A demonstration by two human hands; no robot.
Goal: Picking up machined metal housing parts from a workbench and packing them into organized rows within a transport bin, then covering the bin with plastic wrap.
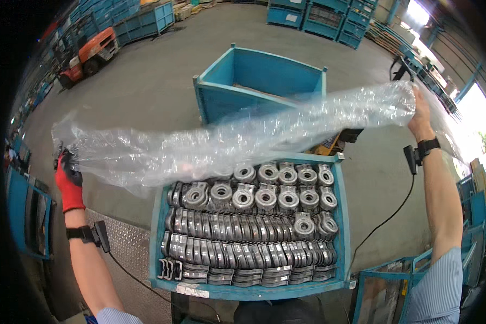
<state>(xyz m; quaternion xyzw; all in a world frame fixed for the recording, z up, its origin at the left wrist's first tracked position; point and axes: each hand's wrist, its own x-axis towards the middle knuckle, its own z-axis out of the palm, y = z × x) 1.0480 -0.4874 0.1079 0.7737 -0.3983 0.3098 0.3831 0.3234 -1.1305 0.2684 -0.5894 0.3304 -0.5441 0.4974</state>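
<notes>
A long sheet of clear plastic film [221, 146] stretches between my two raised hands, higher at the right end. My left hand [69, 181], in a red and black glove, grips its left end. At the other end my bare right hand [420, 113] is closed on the bunched film. Below the sheet stands a blue metal bin [237, 291] filled with rows of grey metal parts [265, 198]. Those at the back show round ring ends; the front ones are packed on edge or stacked flat. Film hides part of the back row.
Beyond the film stands a second blue metal bin [264, 70]. An orange forklift [94, 51] is at the far left, and stacked blue bins [324, 19] are at the back. Checkered metal plate [121, 243] covers floor left of the near bin. Black cables [386, 221] hang from my wrist straps.
</notes>
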